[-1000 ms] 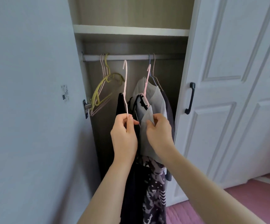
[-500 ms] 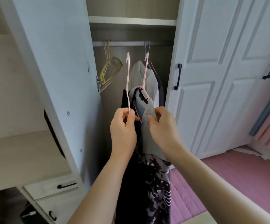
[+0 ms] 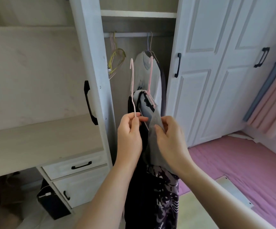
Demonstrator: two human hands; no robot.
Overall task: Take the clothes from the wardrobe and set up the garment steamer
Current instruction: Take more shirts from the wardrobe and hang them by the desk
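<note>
My left hand (image 3: 129,136) pinches the stem of a pink hanger (image 3: 132,83) that carries a black garment (image 3: 134,187). My right hand (image 3: 169,138) grips a grey garment (image 3: 153,123) on a second pink hanger (image 3: 150,75); a dark patterned cloth (image 3: 164,195) hangs below it. Both hangers are off the wardrobe rail (image 3: 134,34) and held in front of the open wardrobe. A light grey shirt (image 3: 142,70) still hangs on the rail behind them. No garment steamer is in view.
Empty yellow and pink hangers (image 3: 116,58) hang at the rail's left. The open wardrobe door (image 3: 91,66) stands at my left, white closed doors (image 3: 216,63) at my right. A desk with drawers (image 3: 77,166) is lower left, a black box (image 3: 51,200) on the floor, a pink mat (image 3: 233,162) at right.
The view has pulled back and away from the wardrobe, with both hangers carried out in my hands. The desk, drawers and pink mat have come into sight.
</note>
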